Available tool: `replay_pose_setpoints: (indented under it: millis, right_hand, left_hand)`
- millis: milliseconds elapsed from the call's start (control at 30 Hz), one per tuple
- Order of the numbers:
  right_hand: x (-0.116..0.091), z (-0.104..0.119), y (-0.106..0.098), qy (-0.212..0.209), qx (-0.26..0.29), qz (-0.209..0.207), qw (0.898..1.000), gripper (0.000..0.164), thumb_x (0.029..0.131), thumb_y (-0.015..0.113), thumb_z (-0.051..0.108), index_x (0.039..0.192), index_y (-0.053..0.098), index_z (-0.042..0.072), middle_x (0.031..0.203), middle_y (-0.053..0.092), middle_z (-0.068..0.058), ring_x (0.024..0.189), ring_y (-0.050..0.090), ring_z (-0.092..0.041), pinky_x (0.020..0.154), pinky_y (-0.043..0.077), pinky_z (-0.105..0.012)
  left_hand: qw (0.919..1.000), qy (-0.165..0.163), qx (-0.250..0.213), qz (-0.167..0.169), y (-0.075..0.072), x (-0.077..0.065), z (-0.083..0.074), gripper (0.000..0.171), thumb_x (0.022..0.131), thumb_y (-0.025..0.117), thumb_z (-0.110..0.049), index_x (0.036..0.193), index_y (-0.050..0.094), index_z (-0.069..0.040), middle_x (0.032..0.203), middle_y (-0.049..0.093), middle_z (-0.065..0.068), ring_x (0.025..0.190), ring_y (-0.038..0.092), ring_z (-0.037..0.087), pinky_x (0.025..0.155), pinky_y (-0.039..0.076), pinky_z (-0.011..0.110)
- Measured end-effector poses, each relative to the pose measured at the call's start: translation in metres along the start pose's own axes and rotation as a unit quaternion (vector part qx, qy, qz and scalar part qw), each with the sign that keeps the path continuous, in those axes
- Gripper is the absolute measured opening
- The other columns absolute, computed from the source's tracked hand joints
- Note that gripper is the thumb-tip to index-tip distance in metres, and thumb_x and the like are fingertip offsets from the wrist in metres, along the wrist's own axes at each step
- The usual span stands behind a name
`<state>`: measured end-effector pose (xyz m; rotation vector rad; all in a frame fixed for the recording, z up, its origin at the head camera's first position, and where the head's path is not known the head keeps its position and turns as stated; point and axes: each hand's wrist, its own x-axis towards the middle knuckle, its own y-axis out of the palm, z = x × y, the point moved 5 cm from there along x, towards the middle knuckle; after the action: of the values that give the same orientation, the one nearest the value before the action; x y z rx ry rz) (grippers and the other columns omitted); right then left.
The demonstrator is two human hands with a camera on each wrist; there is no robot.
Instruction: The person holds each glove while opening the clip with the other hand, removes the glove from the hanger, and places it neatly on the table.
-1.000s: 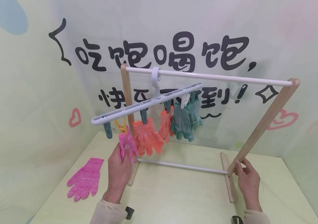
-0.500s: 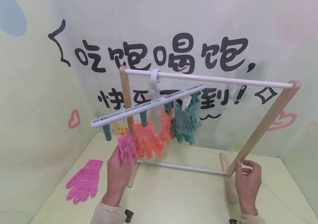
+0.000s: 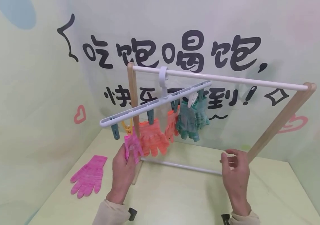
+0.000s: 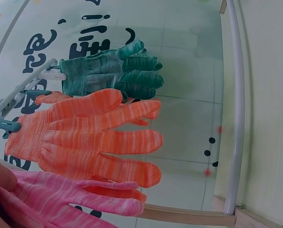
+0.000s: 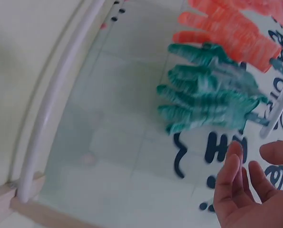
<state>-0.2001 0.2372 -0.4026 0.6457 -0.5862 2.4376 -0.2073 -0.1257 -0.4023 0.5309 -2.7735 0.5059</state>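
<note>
My left hand pinches a pink knit glove, which hangs below a yellow clip on the light grey clip hanger. In the left wrist view, only part of that hand shows at the lower left edge. My right hand is raised in front of the rack's right foot, fingers loosely bent with nothing between them. The right wrist view shows its thumb and fingers apart. Orange gloves and green gloves hang from other clips. A second pink glove lies flat on the table's left side.
The hanger hooks over the white top bar of a wooden-sided rack. Its right post leans outward, and a lower bar runs near the table. A dark green clip at the hanger's left end holds nothing. A printed backdrop stands behind.
My right hand has come away from the right post's base and shifted left. My left hand keeps its hold on the pink glove. The view has shifted slightly.
</note>
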Motion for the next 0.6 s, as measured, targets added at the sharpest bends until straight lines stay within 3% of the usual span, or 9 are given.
replay_pose_setpoints:
  millis: [100,200,333,600]
  right_hand:
    - [0.000,0.014,0.014,-0.044,0.012,0.025,0.999,0.015,0.097,0.069,0.001,0.112,0.068,-0.002,0.106,0.064,-0.009,0.086,0.061,0.008,0.072,0.048,-0.004]
    - [-0.001,0.030,0.031,-0.085,0.014,0.047,0.995,0.014,0.095,0.070,-0.001,0.109,0.068,-0.003,0.106,0.067,-0.013,0.094,0.062,-0.006,0.074,0.048,-0.005]
    - [-0.003,0.051,0.054,-0.130,0.022,0.077,0.988,0.015,0.094,0.071,-0.002,0.108,0.069,-0.002,0.105,0.069,-0.013,0.096,0.065,-0.023,0.073,0.053,-0.015]
    - [-0.012,0.086,0.093,-0.141,0.041,0.149,0.978,0.017,0.096,0.073,0.006,0.112,0.070,0.004,0.106,0.069,-0.009,0.100,0.065,-0.025,0.074,0.058,-0.032]
  left_hand:
    - [0.9999,0.000,0.012,-0.001,0.000,0.000,-0.002,0.027,0.111,0.050,-0.018,0.129,0.061,-0.002,0.088,0.065,0.018,0.080,0.061,0.028,0.064,0.050,0.021]
    - [0.9998,-0.002,0.021,-0.003,0.000,0.000,-0.003,0.027,0.110,0.050,-0.018,0.130,0.061,-0.002,0.090,0.066,0.017,0.081,0.060,0.026,0.065,0.050,0.021]
    - [0.9998,-0.010,0.020,0.002,0.000,-0.001,-0.003,0.031,0.111,0.050,-0.021,0.134,0.060,-0.004,0.091,0.067,0.016,0.082,0.061,0.026,0.065,0.051,0.020]
    - [0.9998,-0.005,0.020,0.000,-0.001,-0.003,-0.003,0.032,0.110,0.051,-0.023,0.136,0.061,-0.004,0.096,0.071,0.016,0.085,0.064,0.026,0.068,0.053,0.020]
